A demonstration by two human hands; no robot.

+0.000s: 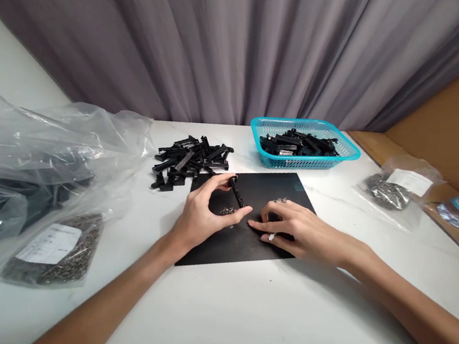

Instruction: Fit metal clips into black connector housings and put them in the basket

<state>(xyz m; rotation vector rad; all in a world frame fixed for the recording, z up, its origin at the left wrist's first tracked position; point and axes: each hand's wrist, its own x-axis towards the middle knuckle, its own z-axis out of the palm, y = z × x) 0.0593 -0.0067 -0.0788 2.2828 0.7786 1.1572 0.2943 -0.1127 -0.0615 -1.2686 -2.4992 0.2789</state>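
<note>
My left hand (204, 212) pinches a small black plastic part (236, 191) upright between thumb and fingers, over a black mat (239, 244) on the white table. My right hand (293, 226) rests on the mat with fingers curled down onto its surface, near small silvery metal pieces (280, 201); whether it holds one I cannot make out. More small metal pieces (227, 212) lie by my left thumb.
A pile of black plastic parts (188, 161) lies behind the mat. A turquoise basket (343, 152) holds more black parts. Clear plastic bags (21, 165) sit at the left, a bag of metal pieces (54, 251) below them, another small bag (396, 189) at the right.
</note>
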